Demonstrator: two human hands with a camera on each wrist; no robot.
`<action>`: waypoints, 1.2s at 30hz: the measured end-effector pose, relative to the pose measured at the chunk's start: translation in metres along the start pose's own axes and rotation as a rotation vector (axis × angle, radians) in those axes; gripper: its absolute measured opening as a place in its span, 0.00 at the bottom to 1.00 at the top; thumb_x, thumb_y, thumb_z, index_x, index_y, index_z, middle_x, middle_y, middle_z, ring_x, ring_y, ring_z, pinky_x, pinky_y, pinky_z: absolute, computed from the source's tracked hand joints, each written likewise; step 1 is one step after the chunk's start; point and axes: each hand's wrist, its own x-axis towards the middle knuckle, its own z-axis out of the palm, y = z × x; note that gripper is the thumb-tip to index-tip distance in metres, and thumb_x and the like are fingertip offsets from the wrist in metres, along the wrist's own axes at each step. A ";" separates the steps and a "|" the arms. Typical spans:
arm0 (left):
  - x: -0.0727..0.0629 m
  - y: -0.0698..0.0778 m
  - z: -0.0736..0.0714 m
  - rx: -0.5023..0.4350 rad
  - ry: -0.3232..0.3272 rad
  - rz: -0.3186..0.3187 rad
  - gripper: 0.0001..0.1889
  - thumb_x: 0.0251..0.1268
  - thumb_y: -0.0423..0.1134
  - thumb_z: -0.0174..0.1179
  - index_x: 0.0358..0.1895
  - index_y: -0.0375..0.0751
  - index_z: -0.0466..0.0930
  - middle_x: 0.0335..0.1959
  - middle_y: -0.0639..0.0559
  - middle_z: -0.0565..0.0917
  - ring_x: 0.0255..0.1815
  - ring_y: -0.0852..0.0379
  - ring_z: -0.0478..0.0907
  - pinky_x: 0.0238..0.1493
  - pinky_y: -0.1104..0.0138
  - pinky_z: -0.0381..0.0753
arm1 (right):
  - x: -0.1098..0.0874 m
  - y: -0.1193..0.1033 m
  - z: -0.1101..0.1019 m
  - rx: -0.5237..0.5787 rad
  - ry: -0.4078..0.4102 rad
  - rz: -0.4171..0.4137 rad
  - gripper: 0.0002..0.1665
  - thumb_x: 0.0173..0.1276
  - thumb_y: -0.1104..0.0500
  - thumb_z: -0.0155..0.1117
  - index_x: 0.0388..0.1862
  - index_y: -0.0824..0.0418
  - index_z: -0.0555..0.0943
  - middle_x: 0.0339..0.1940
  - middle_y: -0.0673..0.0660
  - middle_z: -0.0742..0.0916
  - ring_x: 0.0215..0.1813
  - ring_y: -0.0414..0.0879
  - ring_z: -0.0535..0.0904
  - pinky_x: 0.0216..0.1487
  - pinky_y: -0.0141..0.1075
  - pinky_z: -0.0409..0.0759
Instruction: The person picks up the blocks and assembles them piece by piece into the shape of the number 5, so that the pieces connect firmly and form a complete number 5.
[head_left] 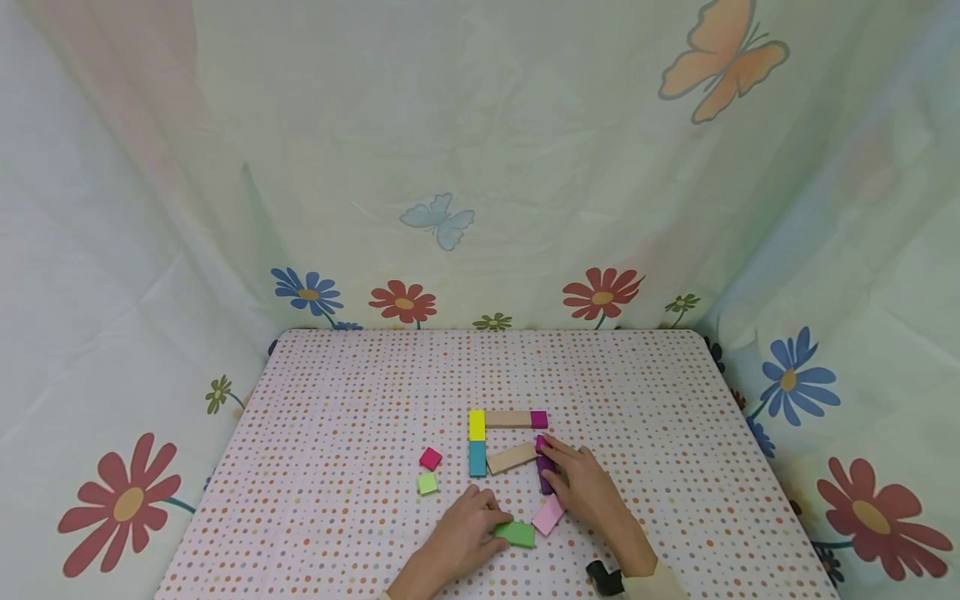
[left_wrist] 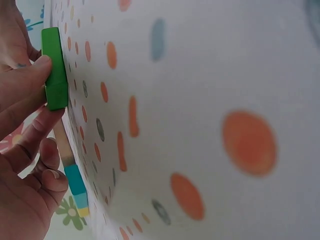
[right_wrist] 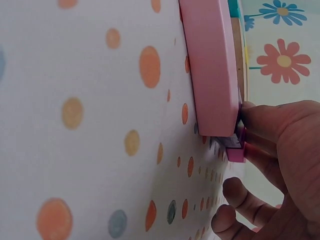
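My left hand [head_left: 465, 535] pinches the left end of a green block [head_left: 517, 535] between thumb and fingers, low over the spotted table; the left wrist view shows the same green block [left_wrist: 56, 67] close up. My right hand [head_left: 588, 492] holds a dark purple block [head_left: 545, 479], thumb at its near end and fingertips by a small magenta cube [head_left: 540, 442] at its far end. A pink block [head_left: 547, 516] lies slantwise between both hands, its long side [right_wrist: 212, 70] large in the right wrist view. A slanted wooden block [head_left: 512, 458] reaches toward the purple one.
A yellow block [head_left: 477, 423] and a teal block [head_left: 477, 459] form a column. From the yellow one, another wooden block [head_left: 508, 419] runs right to a magenta cube [head_left: 538, 419]. Left of these lie a crimson cube [head_left: 430, 458] and a light green cube [head_left: 427, 483].
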 end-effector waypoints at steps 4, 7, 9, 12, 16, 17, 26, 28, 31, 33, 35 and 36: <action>0.000 0.001 0.000 0.021 -0.004 0.009 0.17 0.67 0.52 0.72 0.56 0.56 0.91 0.47 0.63 0.84 0.44 0.69 0.68 0.44 0.78 0.73 | 0.000 0.000 0.000 -0.001 0.004 -0.001 0.29 0.76 0.52 0.69 0.73 0.57 0.80 0.81 0.54 0.77 0.66 0.59 0.82 0.65 0.56 0.84; 0.001 0.001 -0.001 0.026 -0.006 0.010 0.17 0.67 0.53 0.72 0.56 0.56 0.91 0.49 0.63 0.85 0.44 0.69 0.68 0.45 0.78 0.73 | 0.000 0.000 0.000 -0.003 0.011 -0.005 0.29 0.76 0.52 0.69 0.73 0.57 0.80 0.81 0.55 0.77 0.67 0.61 0.81 0.67 0.58 0.82; 0.002 0.001 -0.001 0.031 -0.001 0.014 0.17 0.66 0.53 0.72 0.56 0.56 0.91 0.49 0.63 0.86 0.44 0.69 0.68 0.45 0.78 0.72 | 0.000 0.000 0.000 -0.002 0.012 -0.006 0.29 0.76 0.52 0.69 0.73 0.57 0.80 0.81 0.55 0.77 0.68 0.61 0.81 0.68 0.59 0.82; 0.002 0.001 -0.001 0.039 0.005 0.020 0.17 0.66 0.53 0.72 0.55 0.56 0.91 0.48 0.63 0.86 0.43 0.69 0.68 0.44 0.79 0.71 | 0.000 0.000 0.000 -0.001 0.012 -0.004 0.29 0.76 0.52 0.69 0.72 0.57 0.80 0.81 0.54 0.77 0.66 0.59 0.82 0.66 0.57 0.83; 0.002 0.001 0.000 0.044 0.010 0.026 0.16 0.66 0.53 0.72 0.55 0.56 0.91 0.48 0.63 0.86 0.43 0.69 0.68 0.44 0.79 0.71 | 0.000 0.000 0.000 0.001 0.013 -0.004 0.28 0.76 0.52 0.69 0.72 0.58 0.80 0.80 0.54 0.77 0.66 0.59 0.82 0.65 0.56 0.84; 0.002 0.001 0.000 0.045 0.011 0.027 0.16 0.67 0.53 0.72 0.55 0.56 0.91 0.48 0.63 0.86 0.43 0.69 0.68 0.44 0.79 0.71 | 0.000 0.000 0.000 0.001 0.013 -0.004 0.28 0.76 0.52 0.69 0.72 0.58 0.80 0.80 0.54 0.77 0.66 0.59 0.82 0.65 0.56 0.84; 0.001 0.001 0.000 0.057 0.014 0.028 0.16 0.67 0.53 0.72 0.55 0.56 0.91 0.48 0.64 0.86 0.44 0.68 0.68 0.45 0.78 0.72 | 0.000 0.001 0.001 0.010 0.008 -0.005 0.28 0.76 0.52 0.69 0.72 0.57 0.80 0.80 0.54 0.77 0.65 0.59 0.82 0.64 0.56 0.84; 0.001 0.001 0.001 0.058 0.018 0.026 0.17 0.67 0.53 0.72 0.55 0.56 0.91 0.48 0.64 0.86 0.44 0.69 0.68 0.45 0.78 0.72 | 0.000 0.001 0.000 0.011 0.007 -0.007 0.28 0.76 0.53 0.69 0.72 0.58 0.81 0.80 0.54 0.77 0.65 0.59 0.82 0.64 0.56 0.84; 0.000 0.000 0.000 0.058 0.032 0.024 0.17 0.66 0.54 0.72 0.56 0.57 0.90 0.50 0.63 0.86 0.45 0.68 0.68 0.47 0.76 0.72 | 0.000 0.001 0.000 0.011 0.006 -0.008 0.28 0.76 0.53 0.69 0.72 0.58 0.81 0.80 0.54 0.77 0.66 0.59 0.82 0.65 0.57 0.83; -0.001 -0.002 0.000 0.048 0.043 0.018 0.18 0.66 0.54 0.72 0.56 0.58 0.90 0.51 0.63 0.86 0.46 0.67 0.69 0.48 0.75 0.73 | 0.000 0.001 0.000 0.013 0.006 -0.007 0.28 0.76 0.52 0.69 0.72 0.58 0.81 0.81 0.54 0.77 0.66 0.60 0.82 0.66 0.57 0.83; -0.001 -0.003 -0.002 0.044 0.056 0.011 0.17 0.67 0.54 0.71 0.57 0.58 0.90 0.52 0.63 0.86 0.48 0.66 0.70 0.50 0.73 0.75 | 0.000 0.001 0.000 0.013 0.009 -0.007 0.28 0.76 0.53 0.69 0.72 0.58 0.81 0.80 0.55 0.77 0.67 0.60 0.82 0.66 0.57 0.83; -0.002 -0.004 -0.002 0.039 0.060 0.003 0.17 0.67 0.54 0.71 0.57 0.58 0.90 0.53 0.63 0.86 0.48 0.66 0.71 0.51 0.72 0.76 | 0.000 0.001 0.000 0.014 0.009 -0.007 0.28 0.76 0.52 0.69 0.72 0.58 0.81 0.80 0.55 0.77 0.67 0.60 0.82 0.66 0.57 0.83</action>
